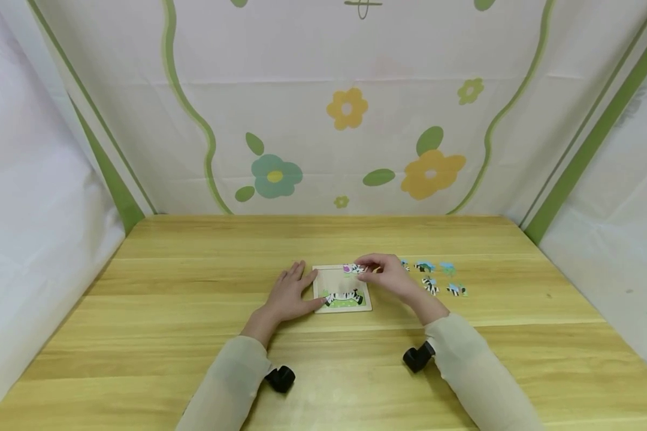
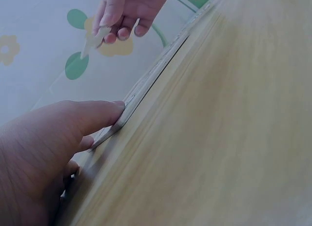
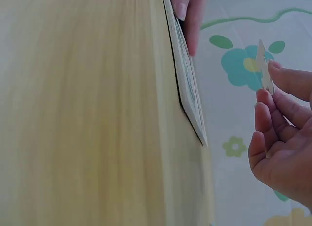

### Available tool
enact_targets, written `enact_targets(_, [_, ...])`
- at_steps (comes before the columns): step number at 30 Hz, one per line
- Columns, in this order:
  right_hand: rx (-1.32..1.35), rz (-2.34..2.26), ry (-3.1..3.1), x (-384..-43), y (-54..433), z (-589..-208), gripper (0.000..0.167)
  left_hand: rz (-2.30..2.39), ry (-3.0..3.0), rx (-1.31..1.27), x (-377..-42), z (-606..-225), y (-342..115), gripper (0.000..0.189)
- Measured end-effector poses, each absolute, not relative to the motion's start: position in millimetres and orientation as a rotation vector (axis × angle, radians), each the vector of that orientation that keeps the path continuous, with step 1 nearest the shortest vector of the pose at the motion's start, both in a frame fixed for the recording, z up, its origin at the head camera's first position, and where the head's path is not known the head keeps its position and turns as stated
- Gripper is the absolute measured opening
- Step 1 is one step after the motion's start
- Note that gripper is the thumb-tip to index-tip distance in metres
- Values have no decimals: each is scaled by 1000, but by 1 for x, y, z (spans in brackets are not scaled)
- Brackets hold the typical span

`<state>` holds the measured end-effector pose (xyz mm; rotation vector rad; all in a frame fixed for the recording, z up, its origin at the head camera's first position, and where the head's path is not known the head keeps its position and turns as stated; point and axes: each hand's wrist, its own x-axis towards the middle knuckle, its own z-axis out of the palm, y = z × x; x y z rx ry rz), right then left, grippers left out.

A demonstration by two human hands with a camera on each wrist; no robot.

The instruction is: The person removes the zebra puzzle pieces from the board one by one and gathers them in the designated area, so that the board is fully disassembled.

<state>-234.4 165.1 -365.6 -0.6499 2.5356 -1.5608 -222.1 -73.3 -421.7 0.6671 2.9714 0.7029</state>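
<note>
A square wooden puzzle board [image 1: 331, 281] lies on the table with a zebra picture partly assembled along its lower part. My left hand [image 1: 288, 296] rests at the board's left side, fingers spread; in the left wrist view its thumb [image 2: 100, 115] presses on the board's edge. Above the board's upper right, my right hand [image 1: 390, 276] pinches a puzzle piece [image 1: 354, 269] with pink, white, black and green on it. Seen edge-on in the right wrist view, the piece [image 3: 263, 67] is thin and pale, held between thumb and fingertips, apart from the board.
Several loose puzzle pieces, blue, green and black-and-white, lie right of the board, among them a striped piece [image 1: 430, 286] and a blue-green piece [image 1: 448, 268]. A flowered white cloth [image 1: 313, 120] hangs behind the wooden table [image 1: 194, 359].
</note>
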Motion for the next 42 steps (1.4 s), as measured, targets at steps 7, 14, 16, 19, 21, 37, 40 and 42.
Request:
enact_targets(7, [-560, -1561, 2621, -242, 202, -373, 29, 693, 2985, 666, -222, -423, -73, 70])
enact_targets(14, [-467, -1576, 2657, -237, 234, -370, 33, 714, 2980, 676, -221, -423, -71, 69])
enact_targets(16, [-439, -1584, 2664, -236, 242, -372, 33, 712, 2981, 678, -221, -423, -71, 69])
enact_targets(19, [-422, -1583, 2679, -236, 252, -375, 33, 714, 2980, 678, -222, -422, -71, 69])
enact_targets(21, [-421, -1576, 2688, -236, 257, -377, 32, 712, 2980, 677, -222, -422, -71, 69])
enact_targets(37, [-343, -1423, 2697, -233, 284, -400, 32, 709, 2966, 660, -221, -421, -71, 69])
enact_targets(40, [-344, -1405, 2717, -234, 285, -405, 31, 716, 2965, 658, -221, -421, -71, 69])
enact_targets(42, [-337, -1413, 2717, -235, 285, -409, 31, 713, 2966, 656, -221, -421, -71, 69])
